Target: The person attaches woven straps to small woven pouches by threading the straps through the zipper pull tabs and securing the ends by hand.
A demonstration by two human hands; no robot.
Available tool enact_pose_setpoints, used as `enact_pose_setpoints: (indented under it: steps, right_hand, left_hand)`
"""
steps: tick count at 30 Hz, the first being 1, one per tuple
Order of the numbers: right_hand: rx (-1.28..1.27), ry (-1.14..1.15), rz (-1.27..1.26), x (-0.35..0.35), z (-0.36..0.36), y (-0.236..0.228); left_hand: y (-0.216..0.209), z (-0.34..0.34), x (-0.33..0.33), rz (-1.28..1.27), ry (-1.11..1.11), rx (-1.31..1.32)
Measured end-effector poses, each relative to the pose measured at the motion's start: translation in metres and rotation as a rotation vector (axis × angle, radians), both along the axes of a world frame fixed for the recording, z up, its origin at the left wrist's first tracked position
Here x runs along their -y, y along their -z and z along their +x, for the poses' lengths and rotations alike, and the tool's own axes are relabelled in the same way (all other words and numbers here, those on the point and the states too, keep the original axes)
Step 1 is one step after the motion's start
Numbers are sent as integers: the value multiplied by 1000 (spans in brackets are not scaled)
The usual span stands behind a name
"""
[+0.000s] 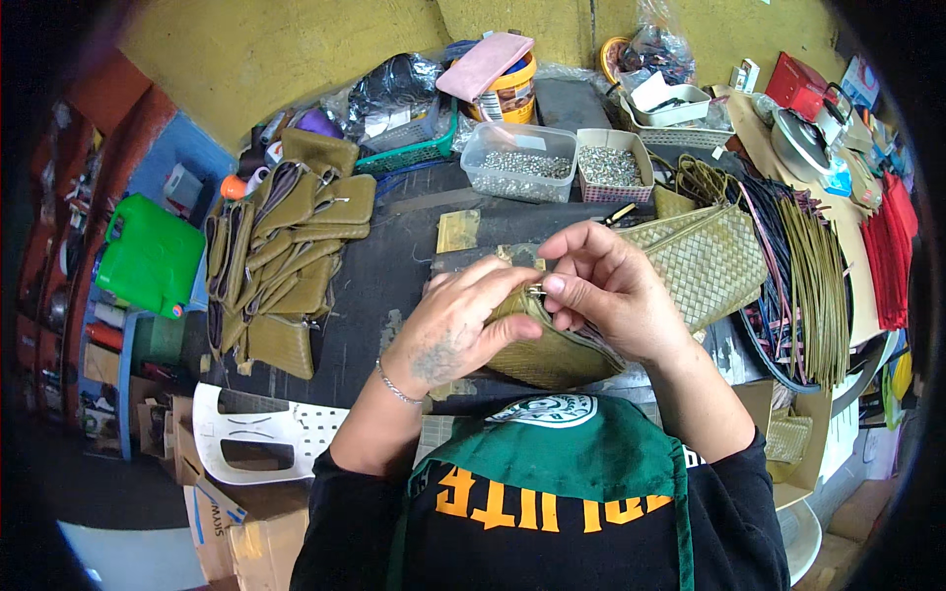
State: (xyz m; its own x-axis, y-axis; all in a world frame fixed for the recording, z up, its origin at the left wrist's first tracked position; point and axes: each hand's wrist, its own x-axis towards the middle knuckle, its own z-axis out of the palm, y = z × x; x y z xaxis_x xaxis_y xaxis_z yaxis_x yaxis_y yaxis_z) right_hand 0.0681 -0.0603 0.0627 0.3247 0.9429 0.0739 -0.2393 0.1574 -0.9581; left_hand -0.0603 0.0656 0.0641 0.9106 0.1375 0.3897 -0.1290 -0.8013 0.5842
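Workshop: pouch pile, tubs of silvery bits, strip bundles.

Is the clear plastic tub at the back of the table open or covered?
Open: nothing covers the clear plastic tub, and the small metal pieces inside show.

Spreads as a dark, scuffed counter, bearing a heap of olive pouches at left and a woven olive bag at right. Carries, toward the back, a clear tub of metal bits, a pink lattice basket of more, and a green basket farther left.
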Motion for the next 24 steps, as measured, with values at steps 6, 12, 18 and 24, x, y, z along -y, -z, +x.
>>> enact_pose_setpoints:
  steps: [6,12,18,24]
  right_hand:
    - [17,-86,9,3,1,6]
    - [170,94,-156,19,19,42]
    - [335,249,-224,54,18,50]
    - [173,406,-127,41,22,48]
  left_hand:
    - [9,-7,1,53,-50,4]
    - [27,-31,-38,-323,-269,322]
    - [33,-59,-56,-326,-251,358]
    - [23,-67,-42,-480,-129,361]
